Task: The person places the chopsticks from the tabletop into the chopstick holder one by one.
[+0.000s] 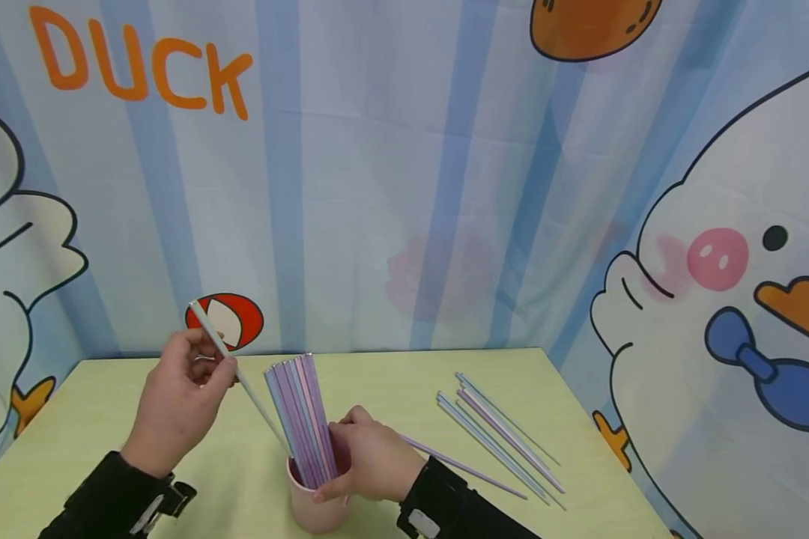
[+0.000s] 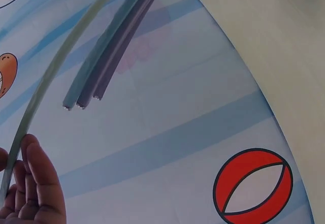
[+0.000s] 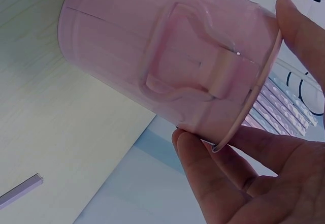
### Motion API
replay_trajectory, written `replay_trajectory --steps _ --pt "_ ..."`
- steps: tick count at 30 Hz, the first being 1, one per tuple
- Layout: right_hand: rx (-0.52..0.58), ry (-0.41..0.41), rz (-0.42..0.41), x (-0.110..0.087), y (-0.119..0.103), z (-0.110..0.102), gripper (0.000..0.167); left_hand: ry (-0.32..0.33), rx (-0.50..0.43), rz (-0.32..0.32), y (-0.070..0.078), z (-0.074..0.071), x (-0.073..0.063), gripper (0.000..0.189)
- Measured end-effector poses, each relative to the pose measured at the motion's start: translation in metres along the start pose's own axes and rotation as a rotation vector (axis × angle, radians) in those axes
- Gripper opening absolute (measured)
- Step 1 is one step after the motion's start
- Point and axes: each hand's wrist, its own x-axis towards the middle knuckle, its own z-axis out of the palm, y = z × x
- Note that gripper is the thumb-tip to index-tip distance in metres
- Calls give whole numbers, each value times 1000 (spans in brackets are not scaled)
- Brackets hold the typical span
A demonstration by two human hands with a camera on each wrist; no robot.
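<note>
In the head view, my left hand [image 1: 182, 397] pinches a pale green straw [image 1: 259, 404] between thumb and fingers. It slants down to the right, its lower end at the rim of a pink cup [image 1: 317, 513]. A bundle of purple, blue and pink straws [image 1: 303, 419] stands in the cup, leaning left. My right hand [image 1: 377, 460] grips the cup by its rim. The right wrist view shows thumb and fingers on either side of that rim, near a looped handle [image 3: 223, 76]. In the left wrist view, the pale straw [image 2: 48, 76] bends past the bundle's tips [image 2: 86, 94].
Several loose blue and purple straws [image 1: 505, 442] lie slanted on the right of the pale yellow table [image 1: 243, 479]. One purple straw [image 1: 472, 470] lies apart, nearer my right hand. A curtain [image 1: 364, 187] with duck prints hangs behind the table's far edge.
</note>
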Motion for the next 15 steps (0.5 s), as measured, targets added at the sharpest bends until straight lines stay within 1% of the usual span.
replay_trajectory --steps 7,11,15 --pt "-6 2 -6 0 0 0 76 -67 59 -60 -7 12 -6 37" --pt "-8 7 -13 0 1 1 75 -110 117 -82 -12 19 -8 36" --pt "-5 10 -26 0 1 1 73 -171 162 -106 -17 28 -12 33"
